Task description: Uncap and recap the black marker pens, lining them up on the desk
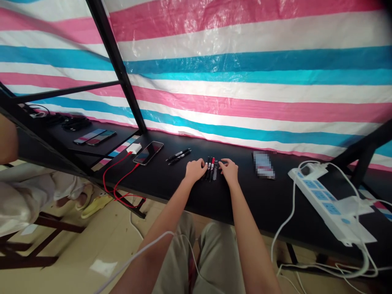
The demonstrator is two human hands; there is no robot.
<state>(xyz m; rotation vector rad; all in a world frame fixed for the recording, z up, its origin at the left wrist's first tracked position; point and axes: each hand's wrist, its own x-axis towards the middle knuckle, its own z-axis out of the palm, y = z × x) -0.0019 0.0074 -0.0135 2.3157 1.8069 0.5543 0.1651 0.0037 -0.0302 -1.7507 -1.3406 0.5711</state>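
Note:
Several marker pens (211,168), black and one with red, lie side by side on the black table (171,192). My left hand (194,169) rests curled against their left side, fingertips touching the pens. My right hand (229,170) lies curled against their right side, fingers touching the pens too. Two more black pens (179,156) lie apart to the left.
A phone (148,152) on a red cable (119,179) with a white charger (134,148) lies left of the pens. Two phones (94,136) sit on a lower shelf. A white power strip (329,204) with cables is at right. Another person sits at far left.

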